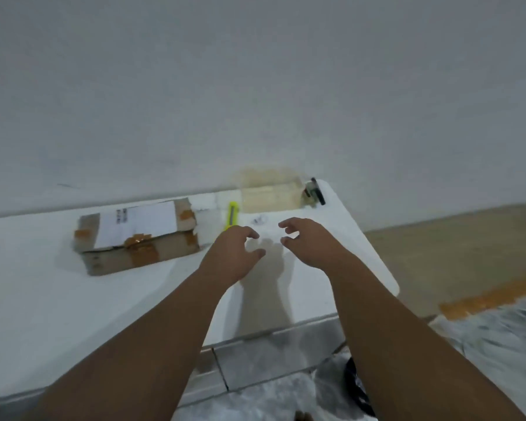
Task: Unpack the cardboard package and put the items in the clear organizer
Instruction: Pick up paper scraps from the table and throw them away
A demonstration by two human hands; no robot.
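Note:
A taped cardboard package (137, 235) with a white label lies closed on the white table (43, 299), left of my hands. The clear organizer (271, 189) stands against the wall at the table's far right. A yellow utility knife (232, 215) lies between the two. My left hand (234, 253) hovers over the table just right of the package, fingers curled apart, holding nothing. My right hand (310, 241) hovers close beside it, also empty with fingers spread.
A dark object (315, 191) stands at the organizer's right end. A small mark or item (259, 220) lies on the table before the organizer. The table's right edge (386, 268) drops to a tiled floor (438, 247). A plain wall rises behind.

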